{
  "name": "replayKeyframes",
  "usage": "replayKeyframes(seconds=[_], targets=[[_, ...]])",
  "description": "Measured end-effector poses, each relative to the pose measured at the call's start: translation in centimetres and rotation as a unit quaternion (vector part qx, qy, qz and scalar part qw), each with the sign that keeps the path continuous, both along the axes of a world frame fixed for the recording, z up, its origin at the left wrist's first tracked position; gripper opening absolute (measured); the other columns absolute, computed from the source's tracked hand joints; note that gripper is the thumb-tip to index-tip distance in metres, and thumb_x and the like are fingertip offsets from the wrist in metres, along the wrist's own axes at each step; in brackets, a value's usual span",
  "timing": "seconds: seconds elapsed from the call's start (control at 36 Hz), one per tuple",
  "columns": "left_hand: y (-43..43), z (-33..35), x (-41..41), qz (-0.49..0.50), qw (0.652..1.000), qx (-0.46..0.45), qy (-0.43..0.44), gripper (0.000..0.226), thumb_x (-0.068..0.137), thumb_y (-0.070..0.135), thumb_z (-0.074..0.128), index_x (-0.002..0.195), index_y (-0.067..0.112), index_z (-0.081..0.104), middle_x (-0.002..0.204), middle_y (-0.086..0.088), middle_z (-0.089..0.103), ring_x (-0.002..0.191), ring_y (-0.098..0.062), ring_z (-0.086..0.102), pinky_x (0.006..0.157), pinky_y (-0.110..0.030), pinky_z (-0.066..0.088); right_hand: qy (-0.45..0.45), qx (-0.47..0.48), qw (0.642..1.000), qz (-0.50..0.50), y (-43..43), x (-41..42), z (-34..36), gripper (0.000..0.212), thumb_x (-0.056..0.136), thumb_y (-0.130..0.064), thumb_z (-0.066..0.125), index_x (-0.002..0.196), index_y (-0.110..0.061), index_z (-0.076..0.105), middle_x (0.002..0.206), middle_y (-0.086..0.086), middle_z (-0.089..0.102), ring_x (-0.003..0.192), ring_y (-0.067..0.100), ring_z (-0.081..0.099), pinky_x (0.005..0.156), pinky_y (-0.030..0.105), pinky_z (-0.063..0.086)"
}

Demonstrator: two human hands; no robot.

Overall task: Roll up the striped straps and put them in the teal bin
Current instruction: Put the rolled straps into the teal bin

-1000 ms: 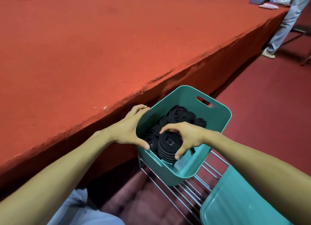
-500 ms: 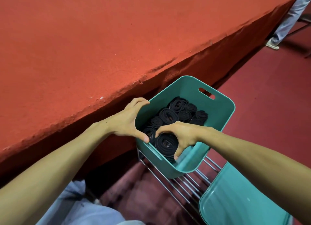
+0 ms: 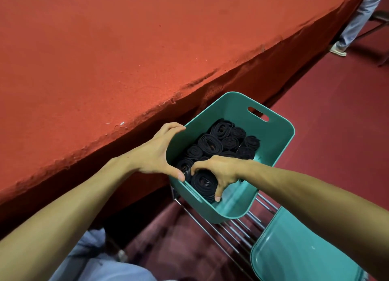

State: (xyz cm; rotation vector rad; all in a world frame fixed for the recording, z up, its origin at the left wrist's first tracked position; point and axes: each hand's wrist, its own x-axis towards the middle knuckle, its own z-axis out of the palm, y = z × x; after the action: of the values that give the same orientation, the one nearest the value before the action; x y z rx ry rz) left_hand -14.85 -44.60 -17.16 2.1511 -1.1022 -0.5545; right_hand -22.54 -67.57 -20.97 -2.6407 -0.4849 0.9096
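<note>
The teal bin (image 3: pixel 280 133) stands on a wire rack beside the red table and holds several dark rolled straps (image 3: pixel 212 143). My right hand (image 3: pixel 221 171) reaches into the bin's near end, with fingers and thumb curled round a rolled strap (image 3: pixel 203 183) that sits low against the near wall. My left hand (image 3: pixel 156 154) grips the bin's left rim, thumb inside and fingers outside.
The red cloth-covered table (image 3: pixel 105 59) fills the left and top. A wire rack (image 3: pixel 235 234) carries the bin. A teal lid or chair panel (image 3: pixel 294 253) lies at the lower right. A person's legs (image 3: pixel 355 22) stand at the far right on the red carpet.
My right hand has lowered the rolled strap deeper into the bin's near end. The left hand has kept its hold on the rim. The view has shifted slightly.
</note>
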Motion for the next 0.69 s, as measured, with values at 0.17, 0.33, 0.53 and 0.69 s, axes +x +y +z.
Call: replayKeyframes(seconds=[0.17, 0.33, 0.53, 0.69], targets=[[0.0, -0.1, 0.1, -0.003, 1.000, -0.004, 0.010, 0.147, 0.035, 0.094, 0.066, 0.154, 0.022, 0.019, 0.141, 0.026, 0.013, 0.140, 0.000, 0.019, 0.106, 0.000, 0.012, -0.025, -0.038, 0.998, 0.036, 0.6, 0.2, -0.6, 0.099, 0.044, -0.039, 0.098, 0.123, -0.037, 0.038, 0.113, 0.001, 0.064, 0.096, 0.028, 0.063, 0.082, 0.045, 0.055], [0.0, 0.0, 0.1, -0.005, 1.000, -0.011, 0.019, 0.146, 0.036, 0.092, 0.068, 0.154, 0.023, 0.019, 0.140, 0.028, 0.013, 0.135, 0.005, 0.020, 0.101, 0.006, 0.013, -0.028, -0.033, 0.998, 0.046, 0.7, 0.0, -0.7, 0.100, 0.046, -0.033, 0.099, 0.125, -0.029, 0.038, 0.120, -0.001, 0.058, 0.107, 0.025, 0.056, 0.089, 0.043, 0.049], [-0.1, 0.0, 0.2, -0.005, 1.000, -0.010, 0.016, 0.147, 0.035, 0.092, 0.068, 0.154, 0.022, 0.020, 0.140, 0.026, 0.014, 0.135, 0.006, 0.021, 0.102, 0.005, 0.014, 0.012, -0.007, 1.000, 0.010, 0.3, 0.1, -0.6, 0.096, 0.048, -0.022, 0.099, 0.123, -0.026, 0.040, 0.120, 0.001, 0.056, 0.104, 0.019, 0.053, 0.089, 0.038, 0.048], [-0.1, 0.0, 0.2, -0.010, 1.000, -0.014, 0.011, 0.146, 0.035, 0.092, 0.068, 0.154, 0.020, 0.020, 0.142, 0.023, 0.015, 0.135, 0.004, 0.022, 0.104, 0.003, 0.014, 0.017, -0.003, 1.000, -0.005, 0.3, 0.2, -1.2, 0.092, 0.041, -0.022, 0.101, 0.105, -0.042, 0.038, 0.109, 0.001, 0.056, 0.092, 0.033, 0.062, 0.068, 0.058, 0.058]])
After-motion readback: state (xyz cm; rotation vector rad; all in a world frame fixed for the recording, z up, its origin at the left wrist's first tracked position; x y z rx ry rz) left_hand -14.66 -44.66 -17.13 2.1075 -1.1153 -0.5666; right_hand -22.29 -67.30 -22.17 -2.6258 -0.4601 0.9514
